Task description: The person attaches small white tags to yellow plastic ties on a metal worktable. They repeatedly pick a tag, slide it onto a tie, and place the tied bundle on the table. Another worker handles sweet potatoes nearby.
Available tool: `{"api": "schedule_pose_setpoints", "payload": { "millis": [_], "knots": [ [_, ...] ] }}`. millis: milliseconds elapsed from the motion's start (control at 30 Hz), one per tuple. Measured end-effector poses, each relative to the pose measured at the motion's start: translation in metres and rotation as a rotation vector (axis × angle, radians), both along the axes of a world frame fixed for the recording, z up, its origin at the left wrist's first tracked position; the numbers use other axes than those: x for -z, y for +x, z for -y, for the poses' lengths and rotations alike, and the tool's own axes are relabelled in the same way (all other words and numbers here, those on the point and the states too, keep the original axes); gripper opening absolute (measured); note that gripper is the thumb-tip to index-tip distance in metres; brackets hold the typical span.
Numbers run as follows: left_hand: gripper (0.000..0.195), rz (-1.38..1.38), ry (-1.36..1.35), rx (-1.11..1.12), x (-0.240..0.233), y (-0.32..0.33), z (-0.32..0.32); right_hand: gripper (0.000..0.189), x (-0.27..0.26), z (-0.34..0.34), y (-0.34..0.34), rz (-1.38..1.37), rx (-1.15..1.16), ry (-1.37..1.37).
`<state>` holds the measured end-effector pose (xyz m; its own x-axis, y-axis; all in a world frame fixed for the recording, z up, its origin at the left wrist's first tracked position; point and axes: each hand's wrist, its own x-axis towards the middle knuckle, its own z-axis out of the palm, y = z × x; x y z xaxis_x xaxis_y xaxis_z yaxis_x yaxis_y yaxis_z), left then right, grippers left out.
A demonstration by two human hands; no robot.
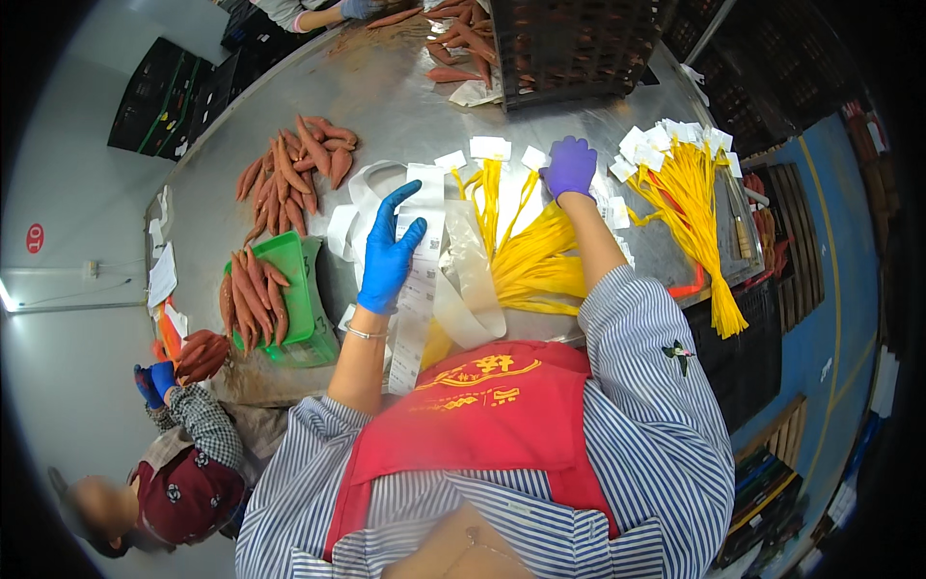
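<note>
My left hand (388, 253), in a blue glove, is over a long strip of white printed labels (422, 250). Its thumb and forefinger are spread; the other fingers are largely hidden. Loops of pale backing tape (463, 282) lie beside the strip. My right hand (571, 168), in a purple glove, is palm down with fingers bent beside a white tag (534, 158); whatever is under it is hidden. Yellow mesh net bags (539, 264) fan out between my arms, some with white tags (490, 148) at their far ends.
Sweet potatoes (293, 170) form a pile at left, and more fill a green basket (307, 289). A tagged bundle of yellow nets (687, 195) overhangs the right edge. A black crate (579, 51) stands at the far side. At left, a co-worker (184, 470) holds sweet potatoes (202, 354).
</note>
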<state>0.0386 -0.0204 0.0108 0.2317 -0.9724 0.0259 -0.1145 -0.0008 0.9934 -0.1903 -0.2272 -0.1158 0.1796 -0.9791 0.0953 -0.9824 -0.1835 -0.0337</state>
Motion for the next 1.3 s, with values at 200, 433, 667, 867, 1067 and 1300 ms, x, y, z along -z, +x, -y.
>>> {"api": "schedule_pose_setpoints", "payload": {
  "millis": [200, 433, 667, 867, 1067, 1300],
  "knots": [
    [0.025, -0.234, 0.074, -0.024, 0.013, 0.006, -0.01, 0.023, -0.011, 0.011, -0.009, 0.386, -0.2, 0.102],
    [0.02, -0.234, 0.083, 0.071, 0.019, 0.004, -0.002, 0.02, -0.019, -0.011, -0.017, 0.636, -0.203, -0.133],
    [0.045, 0.051, 0.184, 0.254, 0.001, -0.01, -0.008, 0.02, -0.047, -0.047, -0.01, 0.821, -0.081, -0.09],
    [0.041, 0.091, 0.236, 0.218, 0.002, -0.014, -0.011, 0.02, -0.067, -0.091, 0.007, 1.165, -0.153, 0.108],
    [0.018, 0.046, 0.286, 0.161, -0.003, -0.015, -0.017, 0.024, -0.06, -0.1, 0.017, 1.421, -0.128, 0.345],
    [0.014, 0.029, 0.316, 0.09, 0.004, -0.015, -0.019, 0.026, -0.072, -0.12, 0.023, 1.355, -0.175, 0.262]
  ]
}}
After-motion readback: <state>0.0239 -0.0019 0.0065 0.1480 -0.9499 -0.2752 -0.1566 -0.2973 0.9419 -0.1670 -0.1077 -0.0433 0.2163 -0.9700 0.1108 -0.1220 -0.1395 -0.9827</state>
